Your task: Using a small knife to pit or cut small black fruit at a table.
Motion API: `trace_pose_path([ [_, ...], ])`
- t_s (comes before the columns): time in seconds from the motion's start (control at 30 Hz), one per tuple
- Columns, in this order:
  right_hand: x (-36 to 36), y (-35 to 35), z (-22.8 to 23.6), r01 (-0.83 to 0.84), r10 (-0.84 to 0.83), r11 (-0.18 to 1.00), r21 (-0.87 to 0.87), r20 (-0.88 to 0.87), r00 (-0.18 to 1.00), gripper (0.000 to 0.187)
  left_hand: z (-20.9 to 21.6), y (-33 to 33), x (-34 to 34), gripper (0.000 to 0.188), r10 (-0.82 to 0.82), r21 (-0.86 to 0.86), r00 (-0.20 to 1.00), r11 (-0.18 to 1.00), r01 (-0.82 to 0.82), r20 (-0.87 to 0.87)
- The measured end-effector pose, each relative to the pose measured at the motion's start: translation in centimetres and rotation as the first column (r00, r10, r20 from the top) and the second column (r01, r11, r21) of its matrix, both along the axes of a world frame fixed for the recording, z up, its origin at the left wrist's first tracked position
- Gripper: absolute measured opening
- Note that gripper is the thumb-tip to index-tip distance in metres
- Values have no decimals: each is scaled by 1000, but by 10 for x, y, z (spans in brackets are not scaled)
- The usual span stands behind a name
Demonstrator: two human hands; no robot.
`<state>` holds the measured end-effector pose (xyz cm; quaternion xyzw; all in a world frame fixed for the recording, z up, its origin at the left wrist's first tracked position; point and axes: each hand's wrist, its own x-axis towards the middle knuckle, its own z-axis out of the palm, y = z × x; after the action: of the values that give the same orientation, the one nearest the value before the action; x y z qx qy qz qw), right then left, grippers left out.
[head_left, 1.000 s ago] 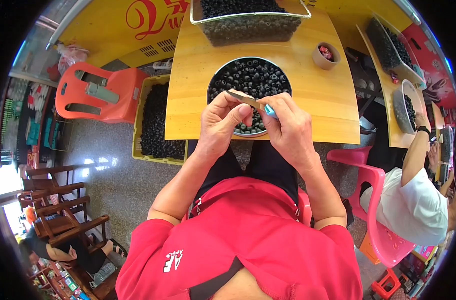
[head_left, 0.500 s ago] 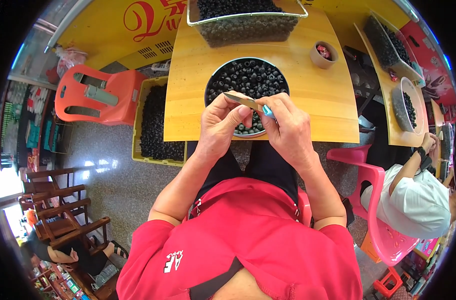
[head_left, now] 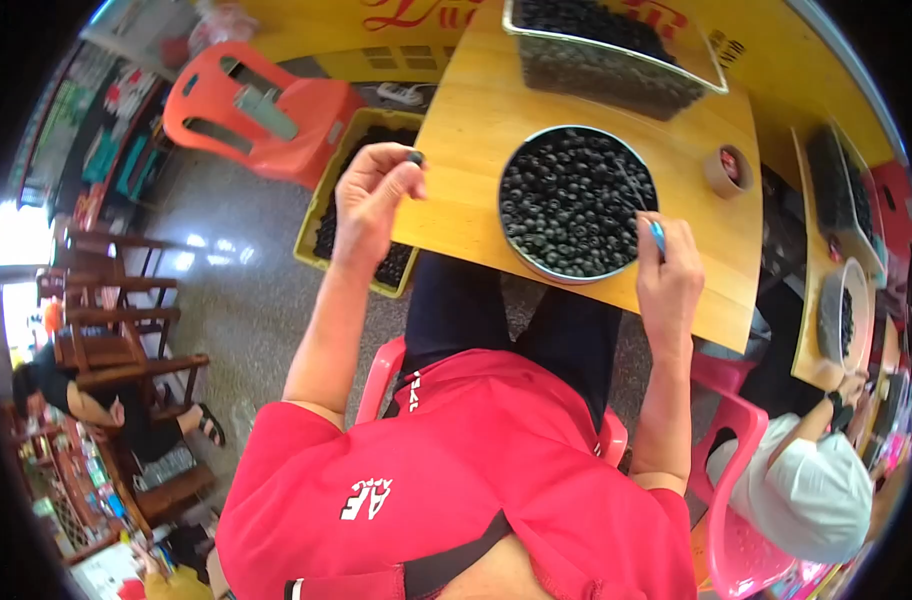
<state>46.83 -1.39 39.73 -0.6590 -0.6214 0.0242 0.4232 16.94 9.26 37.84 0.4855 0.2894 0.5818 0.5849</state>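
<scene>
My left hand (head_left: 369, 205) is raised over the table's left edge, its thumb and fingers pinching one small dark round fruit (head_left: 414, 157). At the right side of a round bowl (head_left: 576, 281), my right hand (head_left: 673, 283) is closed around the blue handle (head_left: 658, 237) of a small knife. The thin blade points up and left over the bowl's contents, partly blurred. Dark, olive-sized round fruits (head_left: 571, 200) fill the bowl, many with pale ring marks. It stands on a light wooden table (head_left: 461, 190) in front of me.
A clear bin (head_left: 616, 88) of dark fruits stands at the table's back. A small brown cup (head_left: 726, 172) sits right. Left on the floor are a yellow crate (head_left: 346, 274) and an orange chair (head_left: 321, 122). A person in white (head_left: 811, 490) sits at the right table.
My hands have parted from above the bowl. The left has moved left with a fruit; the right has gone right and down with the knife. The view has turned and shifted.
</scene>
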Motion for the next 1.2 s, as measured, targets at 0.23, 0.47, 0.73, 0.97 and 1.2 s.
trace_pose_path([
  [0.23, -2, -2, -9, 7, -7, 993, -115, 2, 1000, 12, -45, 30, -99, 25, 357, 85, 734, 921, -381, -577],
  [0.47, -1, -1, -15, 10, -13, 995, -97, -30, 999, 12, 7, 12, -13, 15, 149, 293, 774, 955, 49, -615],
  [0.73, 0, -6, -8, -6, 4, 997, -76, -24, 1000, 15, 32, 11, 86, 16, 60, 230, 232, 506, 831, -971],
  [0.97, 3, -10, -5, -29, 18, 993, -117, -99, 995, 17, 30, 25, 111, 18, 53, -58, -99, 511, 857, -994],
  [1.2, -10, -10, -4, -279, 132, 955, -101, -697, 705, 22, 30, 18, 99, 15, -540, -50, 468, 690, 722, -699],
])
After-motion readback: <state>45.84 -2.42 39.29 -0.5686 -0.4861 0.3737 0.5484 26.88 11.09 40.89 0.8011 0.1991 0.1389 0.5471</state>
